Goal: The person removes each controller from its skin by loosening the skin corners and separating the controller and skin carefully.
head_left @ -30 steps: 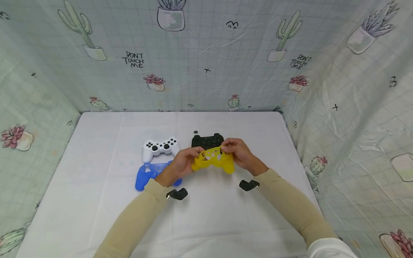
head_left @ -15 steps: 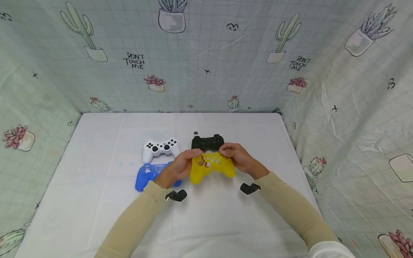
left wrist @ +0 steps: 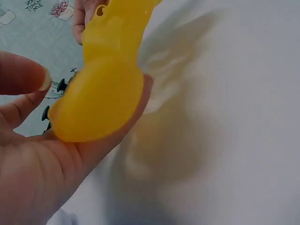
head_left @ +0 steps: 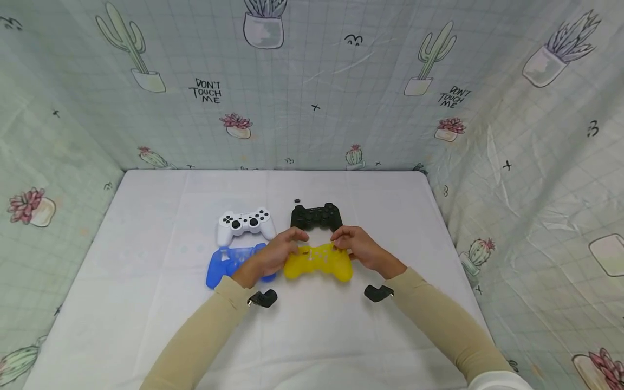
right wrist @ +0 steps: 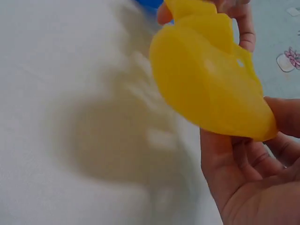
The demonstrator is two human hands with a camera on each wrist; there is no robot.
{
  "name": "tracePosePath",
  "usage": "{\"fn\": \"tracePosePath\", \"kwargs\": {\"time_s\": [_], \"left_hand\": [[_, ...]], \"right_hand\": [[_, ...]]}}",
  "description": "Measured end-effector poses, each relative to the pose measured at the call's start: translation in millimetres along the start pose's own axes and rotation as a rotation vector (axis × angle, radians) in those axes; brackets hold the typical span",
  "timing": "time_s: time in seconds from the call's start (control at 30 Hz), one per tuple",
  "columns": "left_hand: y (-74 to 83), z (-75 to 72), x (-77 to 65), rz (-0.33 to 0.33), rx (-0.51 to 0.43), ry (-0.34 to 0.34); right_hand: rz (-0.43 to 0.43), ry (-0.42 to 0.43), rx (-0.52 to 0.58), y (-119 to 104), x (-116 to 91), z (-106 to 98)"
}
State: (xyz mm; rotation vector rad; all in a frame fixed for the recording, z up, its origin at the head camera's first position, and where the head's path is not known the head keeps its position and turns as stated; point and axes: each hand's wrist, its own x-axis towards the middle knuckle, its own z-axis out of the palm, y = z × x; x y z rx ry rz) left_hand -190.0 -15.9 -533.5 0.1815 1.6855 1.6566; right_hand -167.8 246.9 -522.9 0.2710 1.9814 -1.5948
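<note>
A yellow silicone controller cover [head_left: 319, 262], with cut-out holes, is held up off the table between both hands. My left hand [head_left: 280, 252] holds its left end. In the left wrist view, fingers lie behind the rounded yellow grip, and one fingertip [left wrist: 28, 77] stands apart from it. With thumb and fingers, my right hand [head_left: 358, 246] pinches the right end; in the right wrist view the thumb [right wrist: 286, 115] touches the cover's edge. A black game controller [head_left: 317, 216] lies just beyond the hands. To the left, a blue silicone cover [head_left: 226, 265] lies partly behind the left hand and forearm.
A white game controller [head_left: 244, 223] lies beyond the blue cover. One small dark piece [head_left: 297, 200] sits behind the black controller. The white-clothed table [head_left: 161, 216] meets cactus-printed curtains [head_left: 312, 135] at the back and sides.
Both hands have lowered the yellow cover toward the body, tilting it flatter so its holes look narrower. More of the black controller shows above it. The controllers and blue cover have stayed put.
</note>
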Motion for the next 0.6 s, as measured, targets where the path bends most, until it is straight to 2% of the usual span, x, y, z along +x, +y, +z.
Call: {"fn": "tracePosePath", "kwargs": {"time_s": [0.1,0.2,0.37,0.43,0.53,0.6], "left_hand": [[-1.2,0.8,-1.3,0.023,0.161,0.018],[0.4,3.3,-5.2,0.046,0.293,0.036],[6.9,4.9,-15.3,0.093,0.485,0.101],[14.9,2.4,-22.2,0.123,0.542,0.14],[30.1,-9.0,-34.9,0.189,0.59,0.219],[42.8,-20.4,-44.7,0.236,0.633,0.296]], "right_hand": [[0.008,0.042,-0.089,3.1,2.7,2.8],[-0.011,0.102,-0.245,3.4,1.8,6.5],[-0.153,0.241,-0.587,-6.8,-8.0,10.6],[-0.219,0.295,-0.682,-15.1,-11.7,10.0],[-0.291,0.339,-0.733,-31.3,-16.4,8.8],[-0.332,0.367,-0.764,-41.1,-17.2,6.7]]}}
